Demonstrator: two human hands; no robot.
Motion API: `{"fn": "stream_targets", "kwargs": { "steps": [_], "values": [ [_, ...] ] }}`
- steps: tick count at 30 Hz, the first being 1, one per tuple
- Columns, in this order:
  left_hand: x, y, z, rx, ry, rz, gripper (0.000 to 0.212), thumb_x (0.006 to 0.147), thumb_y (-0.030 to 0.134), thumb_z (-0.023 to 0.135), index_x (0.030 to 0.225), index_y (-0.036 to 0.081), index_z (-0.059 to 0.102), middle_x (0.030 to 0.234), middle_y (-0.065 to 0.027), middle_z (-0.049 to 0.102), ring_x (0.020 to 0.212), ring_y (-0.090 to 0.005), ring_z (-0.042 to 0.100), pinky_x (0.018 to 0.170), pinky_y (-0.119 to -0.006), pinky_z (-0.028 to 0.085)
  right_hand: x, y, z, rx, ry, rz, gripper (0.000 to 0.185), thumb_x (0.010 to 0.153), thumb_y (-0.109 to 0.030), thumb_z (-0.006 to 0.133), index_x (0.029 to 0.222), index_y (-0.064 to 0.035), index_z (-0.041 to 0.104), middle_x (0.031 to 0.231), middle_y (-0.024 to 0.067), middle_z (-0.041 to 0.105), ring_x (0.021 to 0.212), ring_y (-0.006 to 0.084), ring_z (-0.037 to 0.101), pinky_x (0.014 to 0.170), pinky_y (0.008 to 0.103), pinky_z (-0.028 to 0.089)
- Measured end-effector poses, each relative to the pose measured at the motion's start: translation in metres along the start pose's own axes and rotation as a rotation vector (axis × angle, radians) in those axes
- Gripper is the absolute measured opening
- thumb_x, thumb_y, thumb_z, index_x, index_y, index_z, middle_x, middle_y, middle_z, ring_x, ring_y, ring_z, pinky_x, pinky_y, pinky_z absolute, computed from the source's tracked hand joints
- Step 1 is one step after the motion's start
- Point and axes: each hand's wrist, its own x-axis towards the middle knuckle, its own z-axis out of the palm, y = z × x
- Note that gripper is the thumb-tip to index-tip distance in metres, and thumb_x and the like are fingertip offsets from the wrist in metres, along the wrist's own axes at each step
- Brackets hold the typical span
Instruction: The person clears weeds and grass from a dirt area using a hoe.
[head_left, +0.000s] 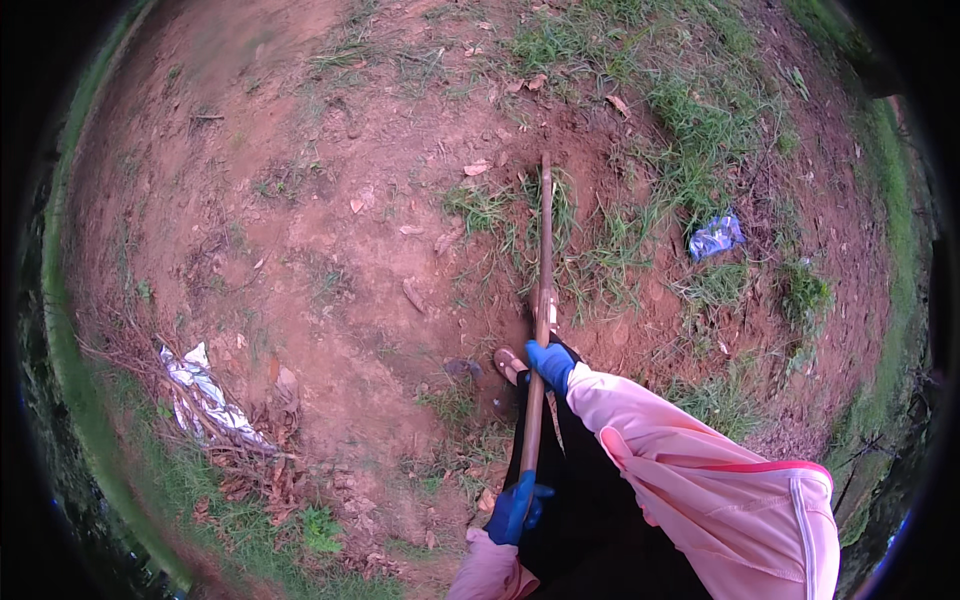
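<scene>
A long wooden tool handle (546, 240) runs away from my body, its far end down at loosened reddish soil (581, 146). My left hand (517, 510), in a blue glove, grips the handle at its near end. Farther along, my right hand (551, 365), also gloved in blue, is closed around the shaft. The tool's head cannot be made out at the far end. Cut or uprooted grass (480, 208) lies on both sides of the shaft. Below it show my feet, one in a brown shoe (508, 363).
A crumpled blue and clear plastic wrapper (716, 237) lies at the right by green grass (697, 120). Silvery plastic sheeting (214, 401) rests among twigs and dry leaves (277, 487) at the left. Bare reddish ground (337, 247) spreads between, with scattered dry leaves.
</scene>
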Motion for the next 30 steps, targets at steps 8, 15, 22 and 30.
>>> {"fn": "stream_targets", "kwargs": {
  "steps": [8,15,22,30],
  "values": [
    [-0.142,-0.113,-0.083,0.907,-0.018,0.176,0.037,0.087,0.038,0.046,0.085,0.004,0.06,0.06,-0.0037,0.055,0.055,-0.0122,0.053,0.053,-0.027,0.043,-0.144,0.104,0.032,0.265,-0.356,0.583,0.039,0.078,-0.04,0.06,0.088,-0.0032,0.048,0.069,0.0136,0.057,0.058,0.027,0.06,0.051,0.04,0.052],
    [-0.048,-0.046,-0.012,-0.281,0.187,0.045,0.028,0.079,0.034,0.063,0.078,0.007,0.055,0.061,-0.0011,0.054,0.045,-0.0098,0.049,0.041,-0.024,0.038,-0.052,-0.006,0.015,0.084,-0.194,0.198,0.035,0.078,-0.041,0.056,0.078,-0.0062,0.047,0.061,0.0076,0.052,0.048,0.0225,0.055,0.041,0.0351,0.047],
    [-0.037,0.02,0.02,-0.015,0.193,0.179,0.043,0.088,0.042,0.045,0.088,0.002,0.059,0.052,-0.0023,0.049,0.04,-0.0092,0.043,0.039,-0.022,0.034,0.004,-0.024,0.022,-0.041,-0.248,0.2,0.036,0.079,-0.042,0.054,0.077,-0.0058,0.05,0.06,0.0079,0.052,0.049,0.0216,0.055,0.043,0.0334,0.047],
    [-0.198,-0.094,-0.059,0.888,0.009,0.344,0.027,0.082,0.022,0.05,0.105,0.009,0.053,0.071,-0.0063,0.056,0.059,-0.0154,0.057,0.053,-0.028,0.044,-0.172,0.111,0.054,0.162,-0.486,0.669,0.043,0.077,-0.044,0.06,0.087,-0.0033,0.052,0.076,0.0148,0.06,0.065,0.027,0.061,0.06,0.0408,0.053]
  ]
}}
